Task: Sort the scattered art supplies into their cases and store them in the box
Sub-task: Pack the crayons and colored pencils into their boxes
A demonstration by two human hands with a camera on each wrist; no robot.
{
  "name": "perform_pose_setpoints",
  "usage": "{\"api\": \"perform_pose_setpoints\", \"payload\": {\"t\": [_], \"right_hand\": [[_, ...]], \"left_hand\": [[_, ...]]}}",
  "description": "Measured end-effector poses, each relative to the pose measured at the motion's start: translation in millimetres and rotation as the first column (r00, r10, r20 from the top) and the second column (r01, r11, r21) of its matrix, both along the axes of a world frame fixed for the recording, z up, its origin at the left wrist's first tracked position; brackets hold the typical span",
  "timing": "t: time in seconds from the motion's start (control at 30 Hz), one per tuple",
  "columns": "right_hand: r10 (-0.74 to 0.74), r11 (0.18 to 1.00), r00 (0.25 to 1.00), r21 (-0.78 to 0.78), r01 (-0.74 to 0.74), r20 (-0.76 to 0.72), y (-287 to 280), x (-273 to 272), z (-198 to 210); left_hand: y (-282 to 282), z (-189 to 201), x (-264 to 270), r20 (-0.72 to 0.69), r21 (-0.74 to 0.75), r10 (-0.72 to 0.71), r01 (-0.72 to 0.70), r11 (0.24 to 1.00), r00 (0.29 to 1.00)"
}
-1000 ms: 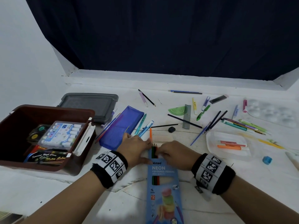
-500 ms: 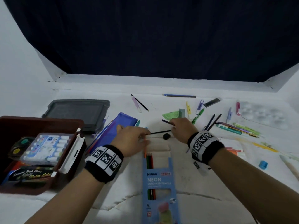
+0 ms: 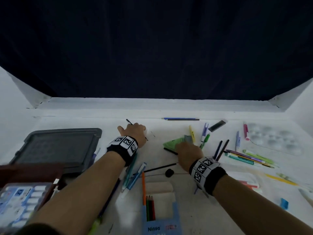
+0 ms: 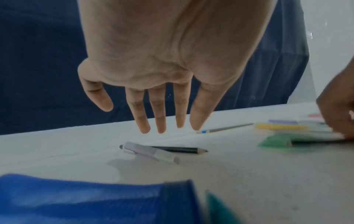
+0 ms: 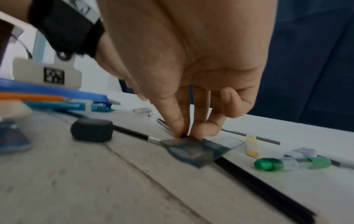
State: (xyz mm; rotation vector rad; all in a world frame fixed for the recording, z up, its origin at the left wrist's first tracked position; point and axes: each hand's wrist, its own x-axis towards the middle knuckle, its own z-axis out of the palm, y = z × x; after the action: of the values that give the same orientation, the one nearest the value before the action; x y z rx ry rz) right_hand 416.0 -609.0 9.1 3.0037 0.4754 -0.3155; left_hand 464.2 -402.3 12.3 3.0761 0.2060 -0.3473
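My left hand (image 3: 133, 132) reaches to the back of the table and hovers with straight fingers (image 4: 138, 118) just above a black pencil (image 4: 180, 150) and a lilac pen (image 4: 151, 152); it holds nothing. My right hand (image 3: 186, 148) is down at the green protractor (image 3: 171, 143), where thumb and forefinger (image 5: 186, 133) pinch the end of another black pencil (image 5: 264, 189) lying on the table. The blue Ninso pencil box (image 3: 160, 217) lies open in front of me with three pencils in it. An orange pencil (image 3: 144, 187) lies beside it.
The brown box (image 3: 25, 172) with a marker case (image 3: 20, 200) sits at the left, its grey lid (image 3: 59, 146) behind it. A blue pouch (image 4: 86, 197) lies under my left wrist. A black eraser (image 3: 169, 173), a brush (image 3: 160, 167) and several pens (image 3: 245, 156) lie scattered at the right.
Both hands left the mouth of the pencil box. The left went far forward to the back pencil. The right moved to the protractor and closed its fingertips on a black pencil.
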Motion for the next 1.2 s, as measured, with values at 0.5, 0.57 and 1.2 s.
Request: {"api": "perform_pose_setpoints", "payload": {"t": [0.5,0.57,1.2], "right_hand": [[-0.118,0.852,0.95,0.52,-0.052,0.288,1,-15,26],[-0.12,0.83,0.938,0.551,-0.086,0.327,2,-20,34],[-0.201,0.179,0.979,0.981,0.081,-0.044,-26,-54,69]], "left_hand": [[-18,-10,11,-0.048,0.361,-0.444,0.43,0.827,0.895],[-18,-9,6,-0.032,0.351,-0.488,0.467,0.812,0.872],[-10,103,-108,0.805,-0.47,0.116,0.508,0.722,0.581]]}}
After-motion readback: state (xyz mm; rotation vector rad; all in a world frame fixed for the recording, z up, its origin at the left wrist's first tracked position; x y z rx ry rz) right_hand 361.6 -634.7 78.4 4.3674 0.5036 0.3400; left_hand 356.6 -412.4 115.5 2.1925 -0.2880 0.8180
